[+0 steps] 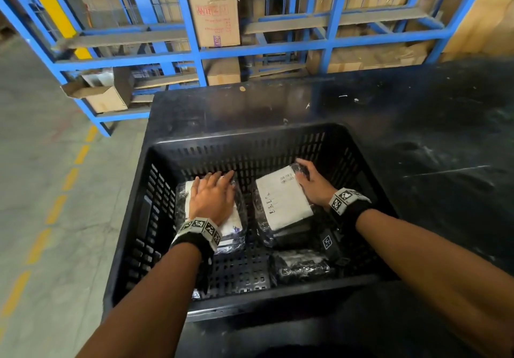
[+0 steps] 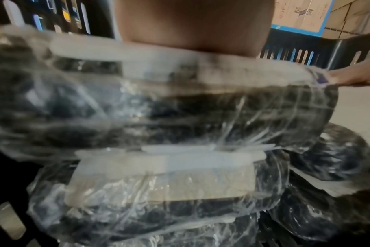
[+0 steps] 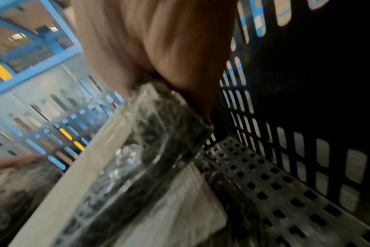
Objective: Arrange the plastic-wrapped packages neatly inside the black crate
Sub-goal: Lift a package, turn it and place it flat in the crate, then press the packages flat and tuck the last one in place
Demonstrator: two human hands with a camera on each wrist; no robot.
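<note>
A black slotted crate (image 1: 244,138) stands on a dark table. On its left side lies a stack of plastic-wrapped packages (image 1: 233,228) with white labels. My left hand (image 1: 212,191) lies flat on the top one, fingers straight; the left wrist view shows the palm (image 2: 192,25) on that package (image 2: 158,108) above a second package (image 2: 158,183). My right hand (image 1: 306,175) grips the far right edge of a tilted package with a white label (image 1: 281,199), which leans over other packages. In the right wrist view the fingers (image 3: 158,41) clasp that package's edge (image 3: 158,150).
A smaller dark wrapped package (image 1: 300,267) lies at the crate's front right. Bare perforated crate floor (image 1: 239,271) shows at front centre and along the right wall (image 3: 285,183). Blue metal shelving (image 1: 194,51) with cardboard boxes stands behind the table (image 1: 417,113). The concrete floor (image 1: 41,191) is on the left.
</note>
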